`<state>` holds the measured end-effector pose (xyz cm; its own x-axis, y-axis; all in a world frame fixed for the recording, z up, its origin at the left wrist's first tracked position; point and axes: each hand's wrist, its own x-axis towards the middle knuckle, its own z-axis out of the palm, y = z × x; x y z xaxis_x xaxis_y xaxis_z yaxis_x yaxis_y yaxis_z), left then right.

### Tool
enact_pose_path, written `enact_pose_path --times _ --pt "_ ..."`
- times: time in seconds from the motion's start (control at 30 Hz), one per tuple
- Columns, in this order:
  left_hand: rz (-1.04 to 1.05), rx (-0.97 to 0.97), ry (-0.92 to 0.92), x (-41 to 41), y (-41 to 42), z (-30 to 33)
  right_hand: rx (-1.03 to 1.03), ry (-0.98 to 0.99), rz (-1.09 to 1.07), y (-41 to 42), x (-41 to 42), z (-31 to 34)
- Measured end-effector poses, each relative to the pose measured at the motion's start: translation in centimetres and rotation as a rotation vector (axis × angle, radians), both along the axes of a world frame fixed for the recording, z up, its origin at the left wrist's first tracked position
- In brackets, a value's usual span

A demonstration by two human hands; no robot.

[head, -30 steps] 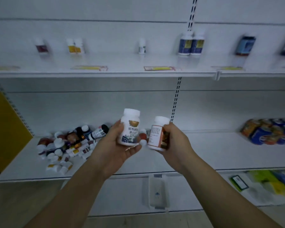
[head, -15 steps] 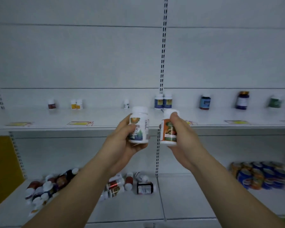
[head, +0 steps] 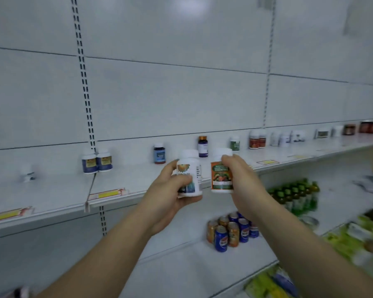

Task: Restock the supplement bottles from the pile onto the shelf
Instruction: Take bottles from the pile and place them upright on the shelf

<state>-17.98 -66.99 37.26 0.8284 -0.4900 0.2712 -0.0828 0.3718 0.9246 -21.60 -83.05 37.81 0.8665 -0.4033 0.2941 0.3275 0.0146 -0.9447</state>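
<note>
Two hands are reaching forward side by side, each wrapped around a supplement bottle. On the left, the left hand (head: 170, 198) is gripping a white bottle (head: 188, 173) with a white cap and an orange-and-blue label, fingers curling around its front and the palm cupping its base. Beside it, the right hand (head: 243, 186) is clasping an orange-labelled bottle (head: 221, 175) from the right side, its thumb resting near the white cap. Both bottles are standing upright, close together but not touching, and hovering in front of the upper shelf (head: 138, 186). Along that shelf, single and paired bottles are standing well apart: two blue-labelled bottles (head: 97, 161), a dark blue bottle (head: 159, 153), an orange-capped bottle (head: 203, 146), a green-labelled bottle (head: 235, 143). Below, drink cans (head: 230, 231) are sitting clustered on the lower shelf (head: 181, 274).
</note>
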Motion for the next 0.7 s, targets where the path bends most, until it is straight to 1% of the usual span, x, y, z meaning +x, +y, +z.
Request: enact_pose_path --times 0.1,0.2,0.33,0.47,0.57,0.7 --pt "-0.084 0.060 -0.043 1.8 -5.6 0.5 -0.058 -0.001 -0.137 -5.5 -0.2 0.3" --pt "-0.186 0.072 -0.055 3.6 -11.0 0.7 -0.103 0.002 -0.254 -10.3 -0.7 0.3" --pt "-0.316 0.068 -0.052 5.2 -17.8 0.7 -0.063 0.014 -0.370 -16.4 -1.5 0.2" --pt "-0.430 0.073 -0.013 4.7 -26.0 0.3 -0.035 0.049 -0.480 -23.4 -3.3 0.1" --pt "-0.484 0.117 -0.036 4.0 -32.3 -0.1 -0.035 0.067 -0.538 -29.0 -4.8 -0.2" --pt "-0.536 0.130 -0.049 2.3 -41.6 -0.6 -0.052 0.078 -0.611 -37.7 -7.1 -0.8"
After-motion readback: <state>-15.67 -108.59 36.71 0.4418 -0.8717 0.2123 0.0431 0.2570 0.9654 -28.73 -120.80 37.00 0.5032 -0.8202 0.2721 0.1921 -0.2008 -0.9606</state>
